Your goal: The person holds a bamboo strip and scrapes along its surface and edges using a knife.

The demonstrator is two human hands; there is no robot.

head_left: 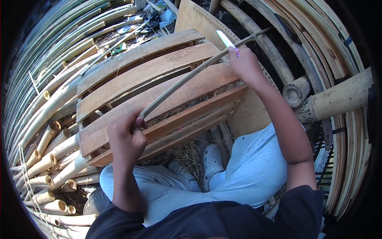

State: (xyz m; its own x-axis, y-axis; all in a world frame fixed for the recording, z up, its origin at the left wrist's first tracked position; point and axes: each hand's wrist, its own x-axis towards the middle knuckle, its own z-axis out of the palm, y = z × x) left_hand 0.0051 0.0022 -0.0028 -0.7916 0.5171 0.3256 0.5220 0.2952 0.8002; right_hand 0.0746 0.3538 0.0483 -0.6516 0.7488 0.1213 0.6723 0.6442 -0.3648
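A long, thin bamboo strip [181, 85] slants across the view, from lower left to upper right. Its near end is in my left hand [128, 133], whose fingers are closed round it. My right hand [243, 65] is shut on a knife [225, 39] with a pale blade and some purple at the handle. The blade crosses the strip close to that hand; whether its edge is cutting in, I cannot tell. Under the strip is a slatted wooden crate [159, 93] in front of my knees.
Many bamboo poles [51, 159] lie stacked at the left. A wooden board [248, 111] with a row of holes stands at the crate's right end. Farther right are a thick bamboo pole [342, 97] and long split strips [338, 47]. Plastic litter [168, 18] lies at the back.
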